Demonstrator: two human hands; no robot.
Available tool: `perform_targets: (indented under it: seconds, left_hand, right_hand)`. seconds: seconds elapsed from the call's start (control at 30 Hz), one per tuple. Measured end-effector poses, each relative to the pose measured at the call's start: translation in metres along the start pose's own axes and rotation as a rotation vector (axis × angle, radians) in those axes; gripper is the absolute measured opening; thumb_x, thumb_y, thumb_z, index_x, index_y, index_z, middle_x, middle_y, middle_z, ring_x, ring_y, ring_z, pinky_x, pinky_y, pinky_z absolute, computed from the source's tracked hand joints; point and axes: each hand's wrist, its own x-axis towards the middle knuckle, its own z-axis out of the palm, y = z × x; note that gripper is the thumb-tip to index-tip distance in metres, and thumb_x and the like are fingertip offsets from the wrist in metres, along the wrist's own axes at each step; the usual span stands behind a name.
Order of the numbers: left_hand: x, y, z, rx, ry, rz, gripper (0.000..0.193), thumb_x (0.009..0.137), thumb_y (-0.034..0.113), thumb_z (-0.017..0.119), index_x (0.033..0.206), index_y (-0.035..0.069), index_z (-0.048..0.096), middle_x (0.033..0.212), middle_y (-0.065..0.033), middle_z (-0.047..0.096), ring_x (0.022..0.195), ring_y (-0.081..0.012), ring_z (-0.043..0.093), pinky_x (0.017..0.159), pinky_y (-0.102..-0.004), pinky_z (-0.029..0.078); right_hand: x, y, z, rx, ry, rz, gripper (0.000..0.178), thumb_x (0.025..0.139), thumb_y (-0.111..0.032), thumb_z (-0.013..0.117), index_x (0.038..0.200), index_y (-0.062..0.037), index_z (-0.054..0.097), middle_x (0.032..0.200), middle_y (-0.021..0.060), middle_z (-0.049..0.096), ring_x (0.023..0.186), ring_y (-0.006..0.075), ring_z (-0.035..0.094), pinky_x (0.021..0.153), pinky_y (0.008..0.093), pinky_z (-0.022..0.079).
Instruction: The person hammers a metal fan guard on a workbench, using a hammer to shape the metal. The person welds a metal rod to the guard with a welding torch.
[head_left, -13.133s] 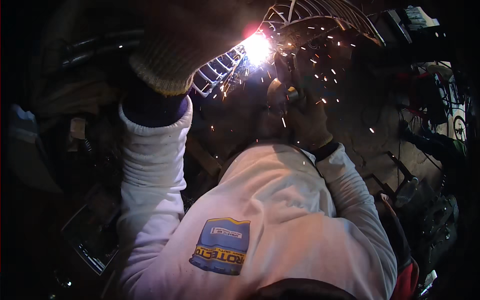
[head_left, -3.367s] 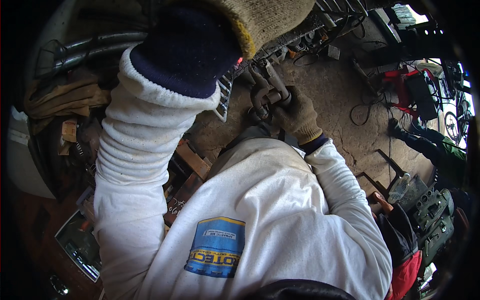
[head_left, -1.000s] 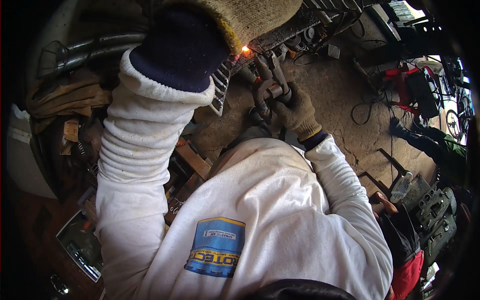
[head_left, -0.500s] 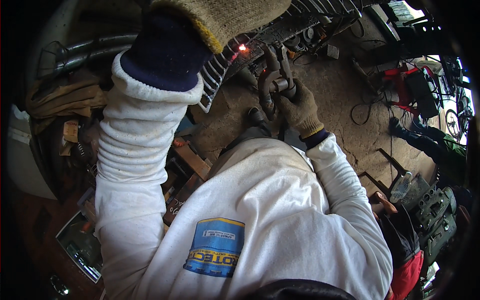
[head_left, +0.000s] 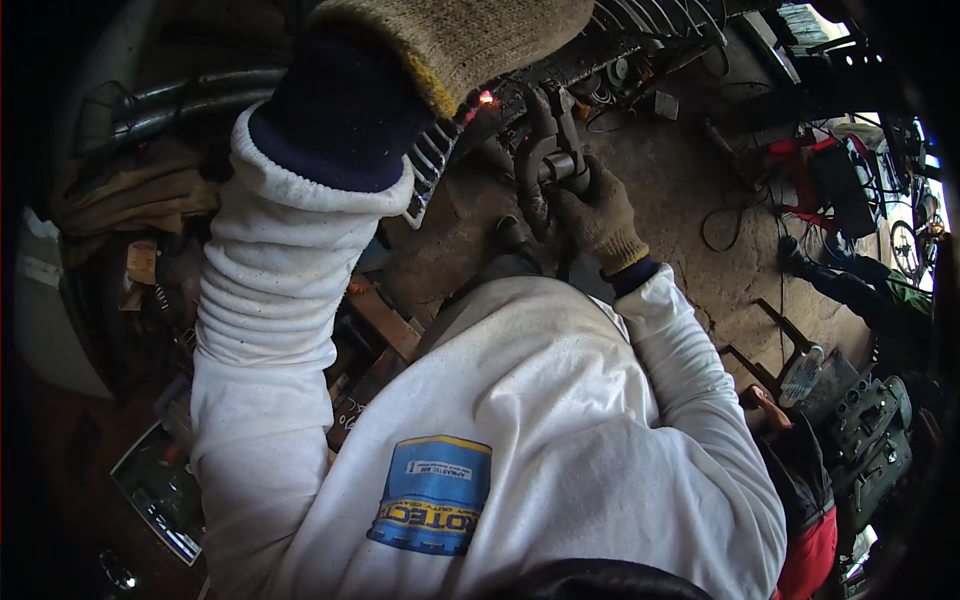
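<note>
My left hand [head_left: 490, 40], in a tan knitted glove with a yellow cuff edge, is raised close at the top of the view. Its fingers run past the upper edge, so what they hold is hidden. In a matching glove, my right hand [head_left: 602, 215] is closed round a heavy, worn metal clamp [head_left: 535, 160] with a curved frame and a thick crosspiece. Just below the left glove, a small red-orange spot [head_left: 486, 97] glows near a grille of pale metal bars [head_left: 428, 165]. The clamp's upper end reaches toward the dark bench by that grille.
Steel and wooden pieces [head_left: 385, 325] lie low beside my left arm. A black cable [head_left: 722, 228] loops over the concrete floor [head_left: 680, 180]. To the right are a red chair [head_left: 795, 165], another person's legs [head_left: 850, 275] and a green-grey machine [head_left: 875, 440].
My left arm and glove have shifted slightly to the right, covering more of the grille. The right hand keeps its grip on the clamp, nearly still. The glow is partly more covered.
</note>
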Motion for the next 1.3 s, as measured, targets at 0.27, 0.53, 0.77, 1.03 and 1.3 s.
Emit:
perform_targets:
  seconds: [0.27, 0.53, 0.77, 1.03, 1.3]
  left_hand:
    - [-0.008, -0.003, -0.001, -0.195, -0.004, -0.029, 0.033, 0.092, 0.006, 0.066, 0.122, -0.006, 0.066, 0.088, -0.0127, 0.065, 0.077, -0.0204, 0.063, 0.050, -0.0290, 0.058]
    - [0.003, 0.012, 0.010, -0.427, 0.094, -0.087, 0.034, 0.091, 0.008, 0.066, 0.122, -0.007, 0.066, 0.092, -0.0137, 0.066, 0.081, -0.0218, 0.063, 0.056, -0.0309, 0.059]
    - [-0.001, 0.010, 0.010, -0.556, 0.128, -0.125, 0.035, 0.091, 0.009, 0.066, 0.122, -0.008, 0.066, 0.095, -0.0146, 0.066, 0.085, -0.0231, 0.063, 0.061, -0.0326, 0.060]
    - [0.000, 0.011, 0.016, -0.629, 0.156, -0.148, 0.036, 0.091, 0.010, 0.066, 0.122, -0.009, 0.065, 0.099, -0.0156, 0.067, 0.090, -0.0245, 0.064, 0.067, -0.0345, 0.061]
    - [0.001, 0.009, 0.010, -0.481, 0.008, -0.076, 0.037, 0.090, 0.011, 0.066, 0.121, -0.010, 0.065, 0.106, -0.0171, 0.067, 0.097, -0.0270, 0.063, 0.076, -0.0384, 0.062]
  right_hand:
    - [-0.002, -0.023, 0.000, -0.064, -0.025, -0.030, 0.046, 0.083, -0.029, 0.077, 0.119, -0.0028, 0.067, 0.102, 0.0153, 0.074, 0.093, 0.0261, 0.072, 0.084, 0.0381, 0.055]
    - [0.002, -0.012, -0.004, -0.022, -0.033, 0.013, 0.040, 0.087, -0.021, 0.073, 0.123, -0.0043, 0.067, 0.106, 0.0089, 0.073, 0.098, 0.0164, 0.069, 0.088, 0.0333, 0.054]
    - [0.005, 0.018, 0.009, 0.023, 0.030, -0.424, 0.028, 0.094, -0.024, 0.072, 0.116, -0.0081, 0.071, 0.107, 0.0099, 0.074, 0.097, 0.0194, 0.071, 0.085, 0.0347, 0.056]
    - [0.001, 0.014, 0.008, 0.222, 0.016, -0.468, 0.033, 0.094, -0.016, 0.073, 0.121, -0.0024, 0.061, 0.099, 0.0041, 0.072, 0.083, 0.0103, 0.069, 0.069, 0.0262, 0.056]
    - [-0.001, 0.007, 0.005, 0.143, 0.034, -0.138, 0.043, 0.085, -0.029, 0.078, 0.116, -0.0022, 0.068, 0.100, 0.0144, 0.075, 0.093, 0.0240, 0.074, 0.081, 0.0369, 0.056]
